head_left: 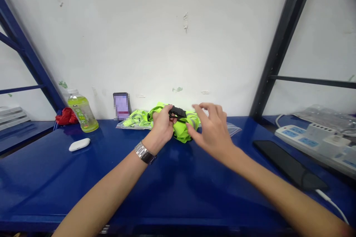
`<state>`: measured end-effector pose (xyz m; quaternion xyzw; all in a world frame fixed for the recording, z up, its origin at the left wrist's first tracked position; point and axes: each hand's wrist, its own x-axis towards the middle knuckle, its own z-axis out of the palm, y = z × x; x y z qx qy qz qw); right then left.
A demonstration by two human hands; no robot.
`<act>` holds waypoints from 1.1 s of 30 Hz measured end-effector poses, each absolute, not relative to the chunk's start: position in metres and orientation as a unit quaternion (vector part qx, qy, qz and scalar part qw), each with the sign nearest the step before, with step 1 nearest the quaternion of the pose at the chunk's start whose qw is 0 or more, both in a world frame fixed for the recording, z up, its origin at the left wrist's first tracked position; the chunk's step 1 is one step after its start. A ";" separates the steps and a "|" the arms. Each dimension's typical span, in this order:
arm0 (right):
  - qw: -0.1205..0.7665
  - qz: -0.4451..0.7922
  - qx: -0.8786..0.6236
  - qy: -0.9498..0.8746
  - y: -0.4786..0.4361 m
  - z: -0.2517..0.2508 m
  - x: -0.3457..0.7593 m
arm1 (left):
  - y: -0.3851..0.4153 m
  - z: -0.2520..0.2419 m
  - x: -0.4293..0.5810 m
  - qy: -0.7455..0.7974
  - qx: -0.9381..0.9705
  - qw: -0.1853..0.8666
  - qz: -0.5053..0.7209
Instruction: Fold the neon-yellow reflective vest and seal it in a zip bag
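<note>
The neon-yellow strap bundle sits bunched on the blue surface, close to the back wall, with a black buckle riding on top of it. The buckle's long axis runs roughly left to right, tipped slightly down toward the right. The left hand is closed around the bundle's left end, fingertips pinching the buckle — it seems to steady the piece so the clip faces up. The right hand hovers open, fingers spread, touching or nearly touching the bundle's right side. Behind lie more yellow straps in a clear bag, a phone propped on the wall, a green drink bottle and — nearer — a white earbud case.
</note>
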<state>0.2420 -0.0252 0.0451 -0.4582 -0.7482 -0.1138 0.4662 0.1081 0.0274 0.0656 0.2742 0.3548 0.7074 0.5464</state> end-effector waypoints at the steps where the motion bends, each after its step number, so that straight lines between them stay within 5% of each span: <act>1: 0.478 -0.084 -0.405 -0.775 -0.032 0.039 0.235 | 0.030 0.072 0.110 0.358 0.273 0.543 0.710; 4: 0.378 0.180 -0.330 -0.846 -0.040 0.023 0.213 | 0.033 0.091 0.117 0.354 0.280 0.538 0.712; 10: 0.522 0.519 -0.203 -0.646 -0.004 0.021 0.185 | 0.022 0.112 0.132 0.351 0.274 0.551 0.706; 20: 0.777 0.530 -0.237 -0.244 0.043 0.059 0.180 | 0.018 0.077 0.135 0.284 0.244 0.577 0.726; 33: 0.772 0.575 -0.193 -0.188 0.050 0.074 0.191 | 0.048 0.077 0.118 0.272 0.155 0.568 0.761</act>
